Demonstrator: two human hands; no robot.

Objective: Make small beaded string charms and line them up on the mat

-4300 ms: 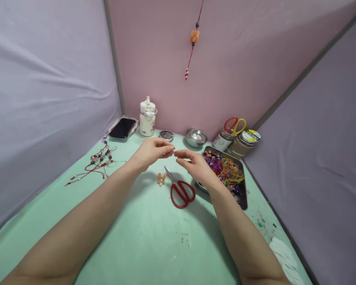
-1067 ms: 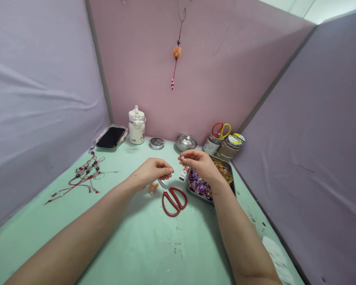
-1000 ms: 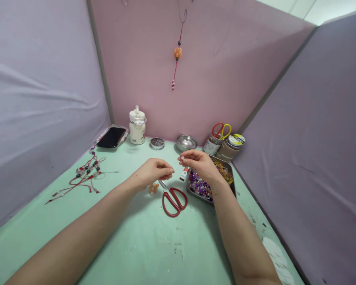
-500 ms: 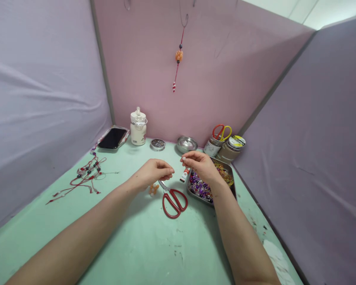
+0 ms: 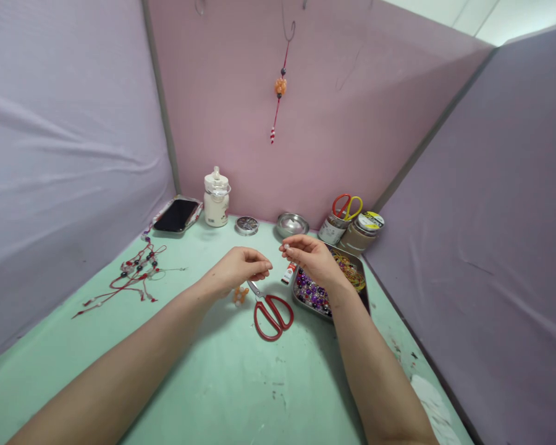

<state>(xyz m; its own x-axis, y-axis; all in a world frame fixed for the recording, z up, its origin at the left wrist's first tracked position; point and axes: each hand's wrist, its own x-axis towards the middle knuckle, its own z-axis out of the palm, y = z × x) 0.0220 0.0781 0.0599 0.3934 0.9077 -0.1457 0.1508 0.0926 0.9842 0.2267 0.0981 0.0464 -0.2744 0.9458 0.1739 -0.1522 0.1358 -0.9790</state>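
My right hand (image 5: 309, 254) pinches a small whitish bead (image 5: 286, 246) between thumb and fingertips, just left of the bead tray (image 5: 319, 316). Facing it from the left, my left hand (image 5: 243, 269) has thumb and fingers pressed together; whatever it holds is too small or fine to make out. A gap separates the two hands. Below the left hand lies a little cluster of orange and white beads (image 5: 240, 296). Red-handled scissors (image 5: 269, 318) rest on the table, their blade tips partly covered by the left hand.
Along the back stand a phone (image 5: 178, 215), a white bottle (image 5: 216, 201), a wire spool (image 5: 247, 225), a metal bowl (image 5: 292, 225) and jars (image 5: 359, 233). Red beaded cords (image 5: 139, 269) lie at left. A lighter (image 5: 288, 273) sits beside the tray. A beaded pendant (image 5: 280, 86) hangs on the wall.
Earlier the hands were almost touching, higher over the table; now they are apart, and a whitish bead shows in my right fingers. Over the last second both hands barely moved. The camera view shifted.
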